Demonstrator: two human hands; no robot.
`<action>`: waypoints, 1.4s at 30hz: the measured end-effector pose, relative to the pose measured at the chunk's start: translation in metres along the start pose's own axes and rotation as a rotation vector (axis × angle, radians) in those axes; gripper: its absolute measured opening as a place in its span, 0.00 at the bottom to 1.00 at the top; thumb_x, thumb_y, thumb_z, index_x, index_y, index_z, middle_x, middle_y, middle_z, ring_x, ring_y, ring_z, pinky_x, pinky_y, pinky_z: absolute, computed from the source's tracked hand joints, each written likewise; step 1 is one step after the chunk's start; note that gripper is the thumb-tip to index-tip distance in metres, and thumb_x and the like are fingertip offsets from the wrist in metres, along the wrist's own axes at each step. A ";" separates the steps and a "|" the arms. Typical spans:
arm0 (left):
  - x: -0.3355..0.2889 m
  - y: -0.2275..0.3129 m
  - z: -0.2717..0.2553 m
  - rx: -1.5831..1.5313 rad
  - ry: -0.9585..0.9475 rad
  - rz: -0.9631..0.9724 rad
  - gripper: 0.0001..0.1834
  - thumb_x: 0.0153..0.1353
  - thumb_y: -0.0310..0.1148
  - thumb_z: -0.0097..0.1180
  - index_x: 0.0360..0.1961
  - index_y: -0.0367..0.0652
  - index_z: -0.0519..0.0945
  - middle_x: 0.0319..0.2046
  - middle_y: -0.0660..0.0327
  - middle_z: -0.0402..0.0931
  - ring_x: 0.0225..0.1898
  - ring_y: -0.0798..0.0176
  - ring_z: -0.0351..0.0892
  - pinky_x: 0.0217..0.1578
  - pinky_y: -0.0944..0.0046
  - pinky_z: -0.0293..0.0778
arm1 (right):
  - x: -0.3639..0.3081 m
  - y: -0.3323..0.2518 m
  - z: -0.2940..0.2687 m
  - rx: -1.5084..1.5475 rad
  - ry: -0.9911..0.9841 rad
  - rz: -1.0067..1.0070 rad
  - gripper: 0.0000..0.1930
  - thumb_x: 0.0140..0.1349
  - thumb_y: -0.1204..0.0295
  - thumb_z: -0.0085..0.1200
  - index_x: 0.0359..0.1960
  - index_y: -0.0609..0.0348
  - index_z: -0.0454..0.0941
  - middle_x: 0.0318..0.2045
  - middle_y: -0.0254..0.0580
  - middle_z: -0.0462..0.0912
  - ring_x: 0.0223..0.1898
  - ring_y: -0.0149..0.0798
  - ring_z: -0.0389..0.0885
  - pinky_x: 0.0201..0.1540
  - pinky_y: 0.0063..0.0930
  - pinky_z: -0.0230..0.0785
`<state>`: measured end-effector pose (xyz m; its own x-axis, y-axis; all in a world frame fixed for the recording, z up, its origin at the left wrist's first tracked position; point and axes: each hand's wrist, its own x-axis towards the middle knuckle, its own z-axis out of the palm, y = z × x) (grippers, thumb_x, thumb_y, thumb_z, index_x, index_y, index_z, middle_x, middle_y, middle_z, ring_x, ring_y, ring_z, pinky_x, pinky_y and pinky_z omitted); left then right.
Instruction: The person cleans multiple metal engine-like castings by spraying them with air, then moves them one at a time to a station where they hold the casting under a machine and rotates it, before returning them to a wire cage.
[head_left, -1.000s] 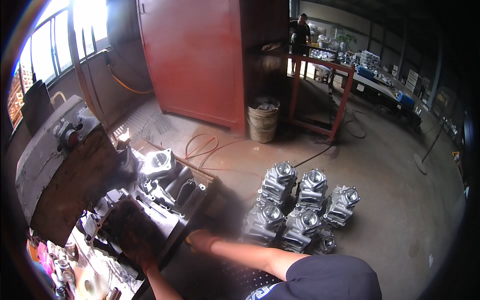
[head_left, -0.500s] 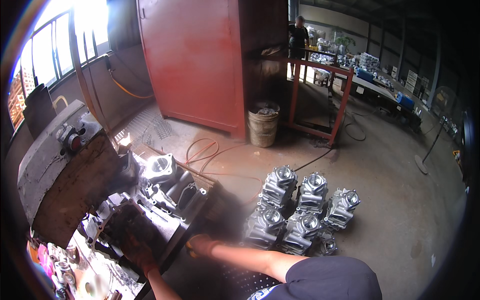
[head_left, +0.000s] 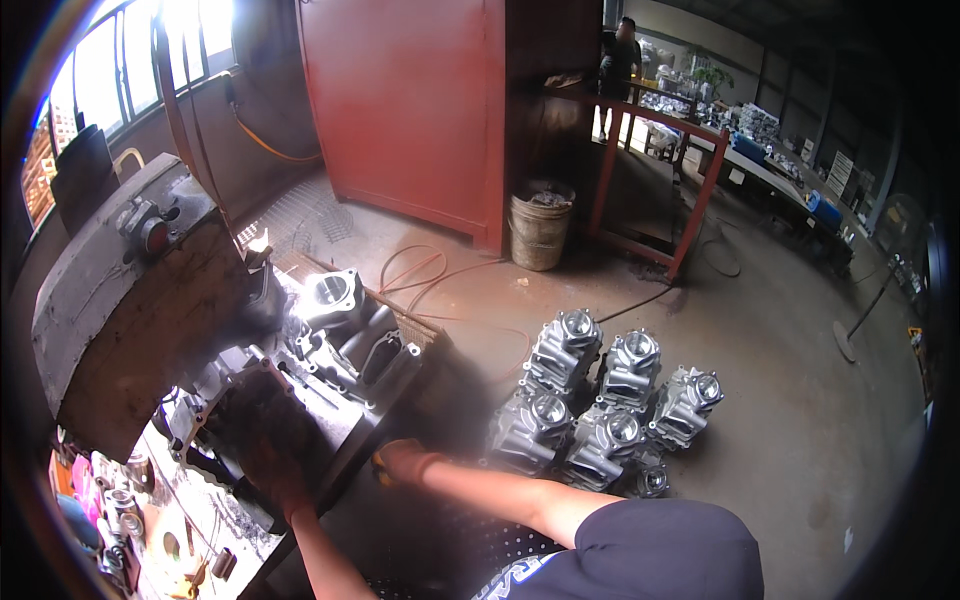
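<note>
My left hand (head_left: 277,480), in a reddish-brown work glove, reaches into the shadow at a grey metal casting (head_left: 225,385) on the workbench. Its fingers are lost in the dark, so their grip cannot be made out. Beside the bench's front edge, my right hand (head_left: 402,463) wears a similar glove with a yellowish patch. Its fingers look curled, and what they hold, if anything, is hidden. A second casting (head_left: 345,325) with a round bored opening stands farther back on the bench (head_left: 350,425). A heavy curved metal guard (head_left: 130,310) rises over the bench's left side.
Several silvery castings (head_left: 600,400) stand grouped on the floor to the right. Behind are a red cabinet (head_left: 410,110), a dirty bucket (head_left: 540,228), a red frame (head_left: 700,200) and an orange-red hose (head_left: 415,268). Small metal parts (head_left: 125,510) lie at lower left. A person (head_left: 618,75) stands far back.
The whole view has shifted a little, so the background sits farther right and higher. Both hands stay at nearly the same places by the bench. The distant person's posture has changed slightly.
</note>
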<state>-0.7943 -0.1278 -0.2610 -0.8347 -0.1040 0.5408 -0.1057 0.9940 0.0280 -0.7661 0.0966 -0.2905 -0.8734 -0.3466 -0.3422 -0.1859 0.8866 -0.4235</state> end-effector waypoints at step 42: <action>-0.004 0.011 -0.026 -0.246 0.001 -0.151 0.23 0.60 0.37 0.42 0.58 0.46 0.65 0.51 0.50 0.67 0.53 0.50 0.65 0.56 0.52 0.58 | -0.007 0.002 0.010 -0.024 0.211 -0.195 0.20 0.45 0.56 0.59 0.34 0.57 0.78 0.33 0.52 0.79 0.39 0.52 0.77 0.40 0.43 0.70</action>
<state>-0.7778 -0.1157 -0.2408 -0.8190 -0.2516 0.5157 -0.0944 0.9456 0.3114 -0.7561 0.0979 -0.2974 -0.8941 -0.4419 -0.0733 -0.3677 0.8175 -0.4432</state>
